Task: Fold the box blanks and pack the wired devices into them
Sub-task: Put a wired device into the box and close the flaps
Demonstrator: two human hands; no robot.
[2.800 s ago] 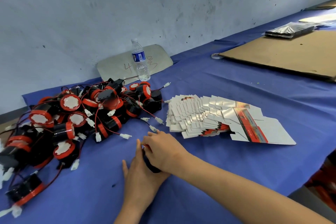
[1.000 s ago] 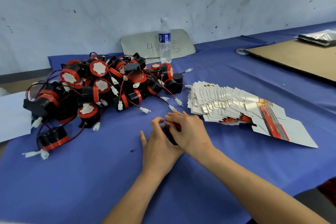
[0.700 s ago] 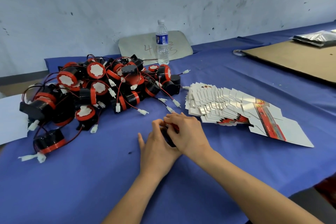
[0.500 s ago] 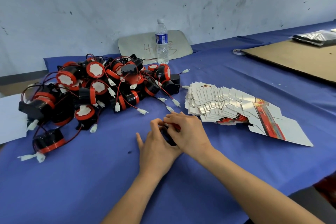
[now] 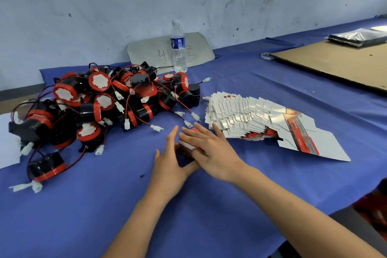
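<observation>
Between flat hands (image 5: 211,148): small red-white box (image 5: 188,145), mostly hidden.

— What sort of place is this?
— A small assembly and packing workshop, I'd say. A long bench under blue cloth (image 5: 240,205), a scuffed bare wall (image 5: 104,2) across the top of the frame.
— What tells you?
— At left centre, a heap of identical black-and-red wired devices (image 5: 100,107); right of centre, a fanned stack of flat box blanks (image 5: 251,119). Upper right, a cardboard sheet (image 5: 339,60); upper centre, a worker's water bottle (image 5: 178,47).
</observation>
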